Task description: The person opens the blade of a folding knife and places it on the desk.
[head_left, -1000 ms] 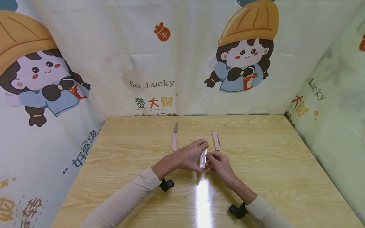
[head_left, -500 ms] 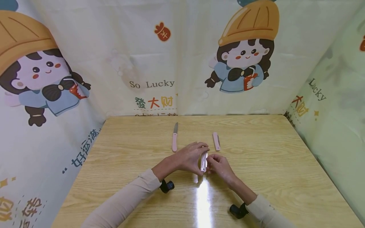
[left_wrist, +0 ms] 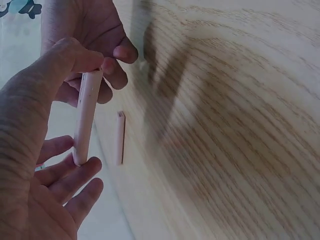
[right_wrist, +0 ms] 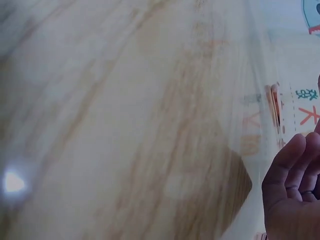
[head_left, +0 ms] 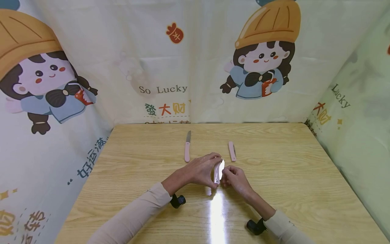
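Between the thumb and fingertips of my left hand (head_left: 199, 169) a pink folding knife (head_left: 217, 173) is held by its two ends, above the table. Its bright blade (head_left: 221, 167) stands partly out of the handle on the right side. My right hand (head_left: 237, 179) pinches at the blade with thumb and forefinger. In the left wrist view the handle (left_wrist: 87, 117) hides the blade. Only curled fingers of the right hand (right_wrist: 290, 200) show in the right wrist view, at its edge; the knife is out of sight there.
Behind my left hand lies an opened pink knife (head_left: 187, 150), its grey blade pointing away. A folded pink knife (head_left: 232, 151) lies behind my right hand. The wooden table (head_left: 146, 145) ends at a printed curtain (head_left: 207, 101) at the back and sides.
The blade has swung further out of the handle, to the right. Both hands and the knife have come slightly nearer to me. The two knives on the table stay put.
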Motion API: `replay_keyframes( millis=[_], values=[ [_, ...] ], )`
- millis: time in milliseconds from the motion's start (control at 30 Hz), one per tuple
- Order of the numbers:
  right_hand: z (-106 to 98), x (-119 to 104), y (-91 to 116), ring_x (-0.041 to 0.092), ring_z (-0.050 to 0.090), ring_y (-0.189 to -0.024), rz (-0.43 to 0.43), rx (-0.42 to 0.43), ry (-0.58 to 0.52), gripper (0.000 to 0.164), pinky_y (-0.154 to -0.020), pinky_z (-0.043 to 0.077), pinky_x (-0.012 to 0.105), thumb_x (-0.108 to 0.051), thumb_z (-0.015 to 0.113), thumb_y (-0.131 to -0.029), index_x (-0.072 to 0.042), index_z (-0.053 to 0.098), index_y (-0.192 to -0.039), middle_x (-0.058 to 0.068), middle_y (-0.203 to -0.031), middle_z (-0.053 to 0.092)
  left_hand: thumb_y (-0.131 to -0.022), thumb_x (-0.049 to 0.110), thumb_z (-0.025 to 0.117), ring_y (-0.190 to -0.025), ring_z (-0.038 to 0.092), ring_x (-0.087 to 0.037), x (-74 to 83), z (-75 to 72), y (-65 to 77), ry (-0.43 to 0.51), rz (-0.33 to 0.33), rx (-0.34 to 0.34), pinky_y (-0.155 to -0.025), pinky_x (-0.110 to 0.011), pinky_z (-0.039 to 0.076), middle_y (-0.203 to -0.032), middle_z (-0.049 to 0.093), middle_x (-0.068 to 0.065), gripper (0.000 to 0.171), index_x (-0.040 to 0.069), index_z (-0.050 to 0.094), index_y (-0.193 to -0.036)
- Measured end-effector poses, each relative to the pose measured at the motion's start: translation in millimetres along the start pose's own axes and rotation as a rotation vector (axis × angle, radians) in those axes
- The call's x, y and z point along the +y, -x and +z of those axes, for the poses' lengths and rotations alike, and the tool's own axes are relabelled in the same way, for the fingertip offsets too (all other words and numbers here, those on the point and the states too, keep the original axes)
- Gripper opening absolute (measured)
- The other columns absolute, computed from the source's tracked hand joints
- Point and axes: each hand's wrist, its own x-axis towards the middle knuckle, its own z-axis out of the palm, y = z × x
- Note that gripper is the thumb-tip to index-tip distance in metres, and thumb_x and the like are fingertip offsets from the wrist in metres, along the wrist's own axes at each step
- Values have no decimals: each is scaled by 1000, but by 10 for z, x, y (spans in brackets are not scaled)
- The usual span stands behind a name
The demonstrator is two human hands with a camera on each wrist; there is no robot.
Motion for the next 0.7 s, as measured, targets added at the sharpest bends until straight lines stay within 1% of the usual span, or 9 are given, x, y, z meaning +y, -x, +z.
replay_keyframes(
  millis=[167,300,400,567,700],
  values=[
    [-8,7,-13,17,62,-67,-4,-13,-70,22,-64,56,29,-12,56,-104,9,61,-102,9,-76,59,-73,43,87,-134,47,-17,3,-1,11,18,26,-17,-100,-28,45,-152,43,-7,97,2,45,-150],
    [-14,5,-32,14,61,-66,-2,-42,-83,26,-64,56,27,-14,58,-104,11,60,-109,8,-76,61,-74,43,87,-133,47,-16,-3,19,8,13,35,-21,-102,-26,44,-152,43,-7,97,1,45,-150],
    [-14,-3,-37,14,61,-65,4,-48,-79,26,-62,55,26,-14,58,-104,12,60,-109,8,-74,62,-74,45,87,-132,48,-16,-18,31,9,11,24,-16,-100,-27,45,-151,44,-6,97,2,45,-150],
    [-20,-8,-46,13,60,-64,4,-47,-60,25,-61,54,26,-14,58,-105,10,59,-107,6,-73,62,-72,48,86,-130,51,-17,-30,40,17,6,-3,-1,-95,-29,50,-151,45,-7,98,3,47,-149],
    [-39,11,-48,13,61,-65,7,-40,-57,21,-61,55,26,-12,58,-104,10,59,-104,7,-73,62,-72,51,84,-132,50,-19,-49,59,30,1,-40,0,-96,-30,50,-152,45,-7,99,3,47,-149]
  ],
)
